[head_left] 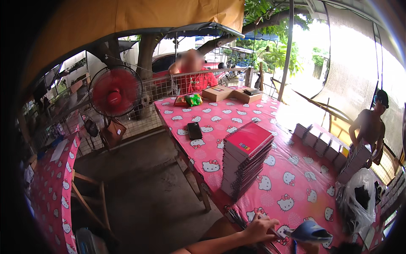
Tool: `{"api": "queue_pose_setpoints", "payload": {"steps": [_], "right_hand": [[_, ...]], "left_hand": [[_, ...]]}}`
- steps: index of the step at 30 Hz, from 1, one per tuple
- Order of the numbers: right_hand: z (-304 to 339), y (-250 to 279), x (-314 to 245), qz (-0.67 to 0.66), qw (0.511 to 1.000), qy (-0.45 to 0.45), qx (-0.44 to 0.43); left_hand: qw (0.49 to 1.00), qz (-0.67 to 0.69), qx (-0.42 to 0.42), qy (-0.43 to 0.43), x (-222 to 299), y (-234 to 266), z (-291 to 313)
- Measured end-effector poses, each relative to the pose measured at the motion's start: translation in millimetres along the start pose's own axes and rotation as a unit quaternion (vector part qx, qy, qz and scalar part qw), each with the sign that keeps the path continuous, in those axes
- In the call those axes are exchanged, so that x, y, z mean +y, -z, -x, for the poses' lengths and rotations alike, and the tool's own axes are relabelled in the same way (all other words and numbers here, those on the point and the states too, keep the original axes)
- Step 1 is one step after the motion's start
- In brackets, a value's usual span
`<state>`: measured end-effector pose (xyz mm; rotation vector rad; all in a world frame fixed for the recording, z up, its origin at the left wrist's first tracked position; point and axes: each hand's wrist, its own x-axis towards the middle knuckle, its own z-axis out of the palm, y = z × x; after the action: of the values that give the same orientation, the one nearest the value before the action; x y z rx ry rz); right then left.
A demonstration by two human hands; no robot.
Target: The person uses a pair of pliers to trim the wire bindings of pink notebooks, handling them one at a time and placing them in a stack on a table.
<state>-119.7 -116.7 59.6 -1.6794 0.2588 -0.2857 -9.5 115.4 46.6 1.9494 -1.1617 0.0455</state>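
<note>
At the table's near edge, my left hand (259, 229) has its fingers bent around something low that I cannot make out. Beside its fingertips, a blue-grey rounded thing (312, 232) with a dark hollow stands out above the tablecloth. Part of my right hand (310, 248) shows just below that thing, its fingers hidden. Beyond my left hand rises a tall stack of spiral-bound notebooks (247, 163), a pink-red cover on top. Thin dark strips (237, 216) lie along the edge between the stack and my left hand.
Cardboard boxes (217, 93), a green packet (194, 99) and a black phone-like item (194, 131) lie across the pink table (296, 192). More notebooks (323, 144) line its right side near a standing person (372, 122). A clear plastic bag (359, 199) sits nearer. A red fan (115, 91) stands left; another person (192, 76) is behind the railing.
</note>
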Motion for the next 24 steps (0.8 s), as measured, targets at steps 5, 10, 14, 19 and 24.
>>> {"api": "queue_pose_setpoints", "payload": {"steps": [5, 10, 14, 19, 24], "right_hand": [[-15, -8, -40, 0.155, 0.985, 0.065, -0.022], [-25, -19, -38, 0.240, 0.960, 0.115, -0.083], [-30, -5, -24, 0.088, 0.993, 0.013, -0.072], [-44, 2, -18, 0.170, 0.977, 0.075, -0.106], [-55, 0, -31, 0.157, 0.981, 0.086, -0.070]], "left_hand": [[0.998, 0.056, -0.015, -0.031, -15, 4, -13], [0.995, 0.081, -0.005, -0.065, -39, 0, -16], [0.987, 0.158, -0.007, -0.014, -34, 5, -26], [0.983, 0.183, -0.008, -0.022, -36, 15, -36], [0.979, 0.183, 0.067, -0.057, -52, -6, -44]]}}
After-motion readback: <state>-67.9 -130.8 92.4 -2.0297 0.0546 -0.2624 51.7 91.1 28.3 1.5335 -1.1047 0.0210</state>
